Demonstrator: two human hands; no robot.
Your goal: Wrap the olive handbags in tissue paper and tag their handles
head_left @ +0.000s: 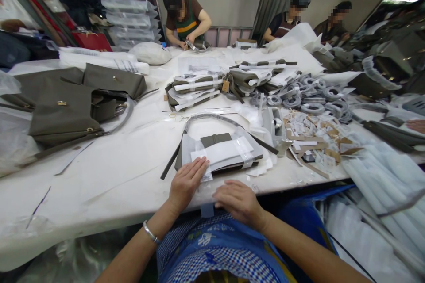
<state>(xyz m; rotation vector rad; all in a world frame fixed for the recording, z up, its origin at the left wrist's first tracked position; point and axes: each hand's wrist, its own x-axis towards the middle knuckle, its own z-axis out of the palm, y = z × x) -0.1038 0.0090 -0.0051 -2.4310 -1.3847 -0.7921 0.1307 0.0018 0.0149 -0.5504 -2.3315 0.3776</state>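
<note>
Wrapping of 1 grey-brown bag, lying flat near the front edge of the worktable. Laid across the bag: 1 white paper strip, crossed toward its right end by clear tape. Arching behind, toward the far edge: 1 plastic-sheathed handle.

Step in hand, as judged: pressing the paper flat at its left end. Called for next, by the same judgement: steady pressure there, then smoothing or fastening with the right hand, without creasing the paper or disturbing the handle.

Left hand: palm down, fingers straight and together, tips resting on the left end of the strip, clamped on nothing; forearm slanting in across the front edge. Right hand: at the front edge, just short of the bag, fingers together and loosely bent, pointing leftward; nothing visible in grasp, palm hidden, contact with the worktable impossible to tell.

Beyond, toward the far edge: 1 pile of folded bags interleaved with white paper. Toward the left edge: unfolded bags.
</note>
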